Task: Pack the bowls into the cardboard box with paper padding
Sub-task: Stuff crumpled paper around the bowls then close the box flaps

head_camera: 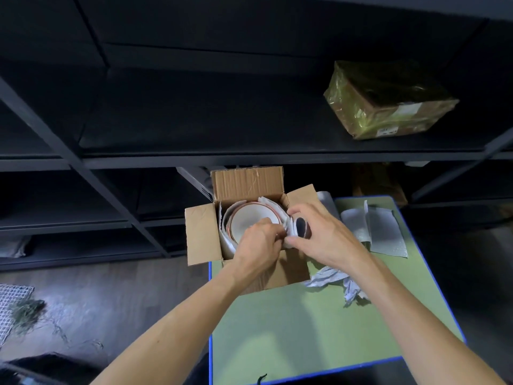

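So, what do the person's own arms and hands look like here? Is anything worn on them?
Both are bare. The left hand and the right hand wear no gloves, and no ring shows. The left forearm and the right forearm show no sleeve, watch or bracelet down to the picture's edge.

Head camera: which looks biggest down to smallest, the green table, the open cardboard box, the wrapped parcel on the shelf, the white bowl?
1. green table
2. open cardboard box and wrapped parcel: look alike, parcel sits farther, so unranked
3. white bowl, partly hidden
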Demonstrator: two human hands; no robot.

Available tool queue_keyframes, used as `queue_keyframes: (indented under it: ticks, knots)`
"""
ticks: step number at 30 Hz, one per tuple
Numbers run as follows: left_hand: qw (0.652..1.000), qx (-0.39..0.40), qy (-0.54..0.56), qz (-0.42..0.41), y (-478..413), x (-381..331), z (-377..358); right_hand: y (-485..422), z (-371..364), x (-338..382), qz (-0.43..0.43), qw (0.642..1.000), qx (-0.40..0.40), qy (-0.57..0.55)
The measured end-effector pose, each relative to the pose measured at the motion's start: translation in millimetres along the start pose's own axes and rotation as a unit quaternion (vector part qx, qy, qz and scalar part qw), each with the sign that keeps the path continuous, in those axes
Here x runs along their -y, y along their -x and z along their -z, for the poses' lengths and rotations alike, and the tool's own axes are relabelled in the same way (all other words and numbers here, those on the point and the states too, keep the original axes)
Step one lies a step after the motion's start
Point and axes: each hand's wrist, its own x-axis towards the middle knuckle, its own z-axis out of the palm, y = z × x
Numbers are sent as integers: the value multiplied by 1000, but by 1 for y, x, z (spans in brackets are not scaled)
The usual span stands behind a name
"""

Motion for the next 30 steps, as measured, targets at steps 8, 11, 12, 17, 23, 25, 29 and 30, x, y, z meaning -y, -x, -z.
queue_keyframes:
  ticks: [8,11,12,17,23,25,29,30]
  knots:
    - [1000,-17,-10,-3,-1,-4,1,-6,-27,-16,74,993,-2,97]
    - [1000,-19,-21,-2,0,-4,1,-5,-29,-17,86,990,-16,107]
    - [1000,-21,-22,-3,1,-4,0,-3,-26,-18,89,990,-39,101]
    - [1000,-28,-12,8,1,-4,-2,8,-20,-21,137,979,-127,77]
    - [1000,-25,-6,13,0,-5,-3,-3,-43,-25,140,981,-86,104]
    - [999,-28,-8,14,0,-5,-4,-3,-41,-25,138,982,-86,100]
    - [999,-33,-6,22,1,-5,-5,2,-35,-27,162,977,-90,107]
    - [999,-34,-8,24,1,-5,-5,3,-36,-27,163,976,-73,123]
